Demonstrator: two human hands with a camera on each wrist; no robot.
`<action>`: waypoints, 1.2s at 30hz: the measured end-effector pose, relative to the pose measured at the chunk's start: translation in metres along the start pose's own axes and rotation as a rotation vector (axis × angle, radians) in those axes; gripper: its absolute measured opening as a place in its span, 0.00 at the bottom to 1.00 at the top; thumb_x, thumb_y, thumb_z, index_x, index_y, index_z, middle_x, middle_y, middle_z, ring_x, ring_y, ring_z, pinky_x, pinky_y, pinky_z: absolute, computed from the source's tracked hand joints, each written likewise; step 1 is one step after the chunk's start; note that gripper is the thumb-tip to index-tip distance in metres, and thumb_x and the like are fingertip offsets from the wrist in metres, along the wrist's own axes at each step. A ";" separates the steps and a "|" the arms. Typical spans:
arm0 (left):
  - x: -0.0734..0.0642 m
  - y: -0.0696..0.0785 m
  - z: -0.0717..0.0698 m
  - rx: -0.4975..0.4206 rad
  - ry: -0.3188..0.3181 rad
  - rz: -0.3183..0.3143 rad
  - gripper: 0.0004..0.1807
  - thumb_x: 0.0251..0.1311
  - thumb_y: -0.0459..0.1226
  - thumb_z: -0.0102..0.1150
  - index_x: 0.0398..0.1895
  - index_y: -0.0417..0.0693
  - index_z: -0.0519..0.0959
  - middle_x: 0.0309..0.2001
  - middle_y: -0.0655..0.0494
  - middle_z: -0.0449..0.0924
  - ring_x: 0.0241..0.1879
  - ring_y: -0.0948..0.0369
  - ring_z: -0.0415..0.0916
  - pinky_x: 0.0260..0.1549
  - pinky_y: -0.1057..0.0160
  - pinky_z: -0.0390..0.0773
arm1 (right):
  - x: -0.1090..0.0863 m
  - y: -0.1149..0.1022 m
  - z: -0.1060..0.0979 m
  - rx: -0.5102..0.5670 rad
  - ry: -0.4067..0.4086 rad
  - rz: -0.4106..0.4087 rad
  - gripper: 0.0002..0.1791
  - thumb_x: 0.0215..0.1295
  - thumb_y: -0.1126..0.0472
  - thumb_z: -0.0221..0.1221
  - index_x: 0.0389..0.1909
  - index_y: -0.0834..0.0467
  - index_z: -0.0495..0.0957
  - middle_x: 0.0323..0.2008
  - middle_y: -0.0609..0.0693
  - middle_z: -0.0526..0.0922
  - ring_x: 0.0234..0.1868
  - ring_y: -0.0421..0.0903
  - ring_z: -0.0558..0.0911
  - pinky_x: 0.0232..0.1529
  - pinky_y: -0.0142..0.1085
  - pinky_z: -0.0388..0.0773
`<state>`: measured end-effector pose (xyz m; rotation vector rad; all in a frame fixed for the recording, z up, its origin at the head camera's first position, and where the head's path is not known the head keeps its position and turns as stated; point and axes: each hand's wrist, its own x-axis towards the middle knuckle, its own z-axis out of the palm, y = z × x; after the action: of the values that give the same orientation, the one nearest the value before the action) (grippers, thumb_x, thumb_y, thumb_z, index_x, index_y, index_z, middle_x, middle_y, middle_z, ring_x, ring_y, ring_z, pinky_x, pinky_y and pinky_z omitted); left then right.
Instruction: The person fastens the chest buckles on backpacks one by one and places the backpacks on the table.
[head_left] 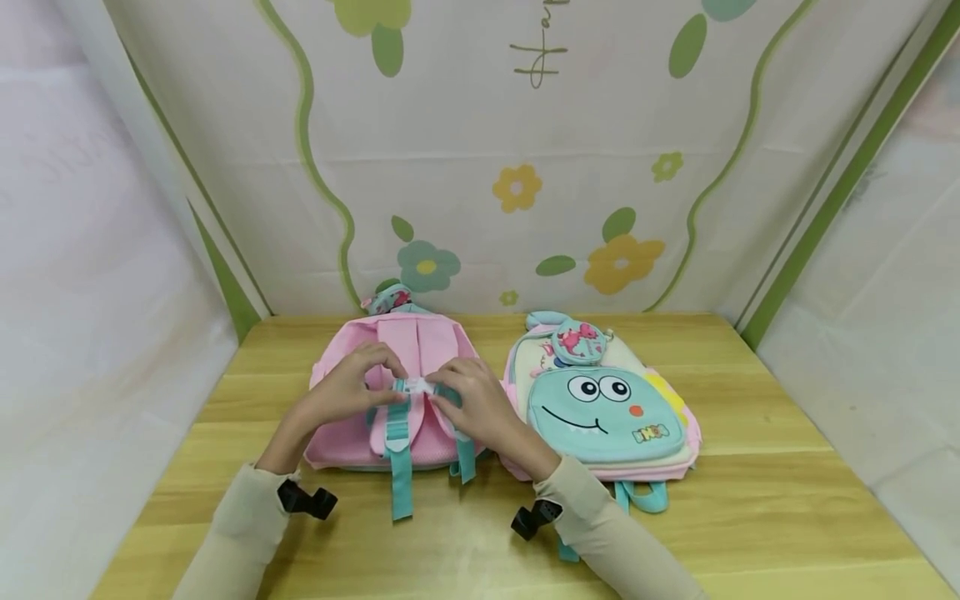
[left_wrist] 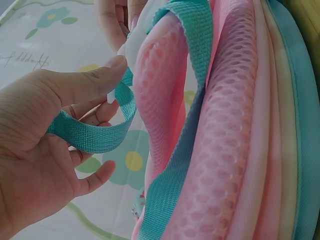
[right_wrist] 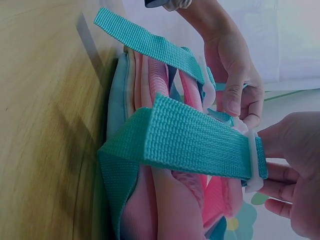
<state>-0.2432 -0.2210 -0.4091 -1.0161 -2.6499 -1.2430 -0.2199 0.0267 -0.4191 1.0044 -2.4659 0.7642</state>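
Pink and mesh-backed, the left backpack (head_left: 397,335) is lying on the wooden table (head_left: 780,467), left of a smiling-faced backpack (head_left: 611,425). Over it, the left hand (head_left: 356,387) is pinching the left end of a white buckle (head_left: 417,386) between thumb and fingers; the right hand (head_left: 480,404) is pinching the right end. Nearer, teal straps (head_left: 401,483) are hanging.

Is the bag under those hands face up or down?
Face down: in the head view the bag's straps lie uppermost; in the right wrist view its blue side faces the table.
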 end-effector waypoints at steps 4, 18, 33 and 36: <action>0.000 -0.001 0.001 -0.020 -0.002 0.003 0.13 0.55 0.35 0.76 0.40 0.49 0.82 0.41 0.57 0.82 0.47 0.57 0.77 0.51 0.50 0.77 | 0.001 0.000 -0.001 -0.013 0.008 -0.021 0.12 0.64 0.60 0.69 0.48 0.56 0.87 0.44 0.50 0.87 0.51 0.48 0.82 0.62 0.45 0.75; 0.005 -0.002 0.001 -0.044 -0.024 0.011 0.13 0.52 0.33 0.77 0.38 0.49 0.81 0.41 0.57 0.82 0.46 0.58 0.77 0.51 0.50 0.77 | 0.001 0.003 -0.002 -0.003 0.017 -0.040 0.12 0.64 0.61 0.69 0.48 0.57 0.88 0.45 0.50 0.88 0.52 0.47 0.83 0.62 0.44 0.75; 0.004 -0.004 0.004 -0.067 -0.018 0.060 0.14 0.52 0.32 0.77 0.38 0.48 0.81 0.41 0.57 0.82 0.45 0.59 0.77 0.50 0.49 0.78 | 0.003 0.003 -0.002 0.013 0.007 -0.047 0.13 0.63 0.62 0.70 0.48 0.58 0.88 0.46 0.50 0.89 0.51 0.47 0.84 0.62 0.44 0.76; 0.004 -0.005 0.005 -0.069 -0.018 0.059 0.14 0.53 0.31 0.76 0.39 0.48 0.81 0.41 0.57 0.82 0.45 0.59 0.77 0.50 0.49 0.79 | 0.002 0.004 -0.001 0.014 0.005 -0.047 0.13 0.63 0.62 0.70 0.48 0.58 0.88 0.46 0.50 0.89 0.51 0.47 0.84 0.62 0.44 0.76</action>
<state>-0.2480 -0.2181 -0.4150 -1.1119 -2.5861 -1.3280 -0.2241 0.0286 -0.4182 1.0601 -2.4269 0.7692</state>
